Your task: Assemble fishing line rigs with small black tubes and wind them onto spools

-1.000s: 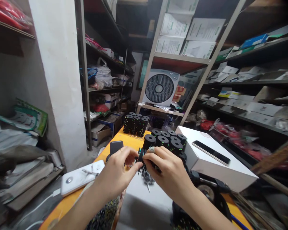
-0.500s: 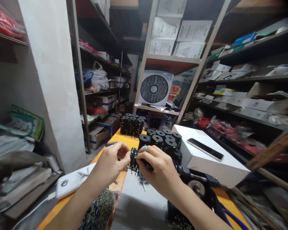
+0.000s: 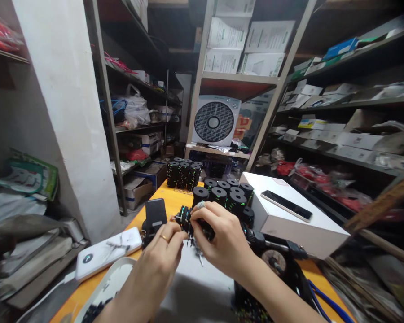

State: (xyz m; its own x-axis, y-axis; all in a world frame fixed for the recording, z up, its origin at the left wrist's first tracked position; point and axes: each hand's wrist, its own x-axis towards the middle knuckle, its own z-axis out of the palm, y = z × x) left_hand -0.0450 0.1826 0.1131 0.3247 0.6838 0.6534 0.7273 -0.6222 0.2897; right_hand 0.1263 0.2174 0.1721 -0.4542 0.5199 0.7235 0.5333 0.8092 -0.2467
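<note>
A black, ridged cylindrical piece with green and blue specks (image 3: 182,215) sits at the centre, between my hands; it looks mounted on a dark machine with a metal shaft (image 3: 272,244). My right hand (image 3: 224,233), with a ring on one finger, is closed with its fingertips on the right side of that piece. Just below and left of it is my left hand (image 3: 163,253), also ringed, its fingers bent together near the piece's lower edge. What lies between the left fingertips is hidden. Small dark and silvery bits (image 3: 199,253) hang or lie beneath the piece.
Black foam-like cylinders (image 3: 218,194) with green specks stand behind my hands, several more (image 3: 183,172) farther back. A white box (image 3: 299,229) carries a phone (image 3: 286,205). At left are a white power bank (image 3: 107,253), a black stand (image 3: 155,213) and a white tray (image 3: 104,287) of small dark pieces.
My left hand has moved down from the left side of the speckled piece, uncovering the black stand and white tray. My right hand stays on the piece. The view has shifted slightly.
</note>
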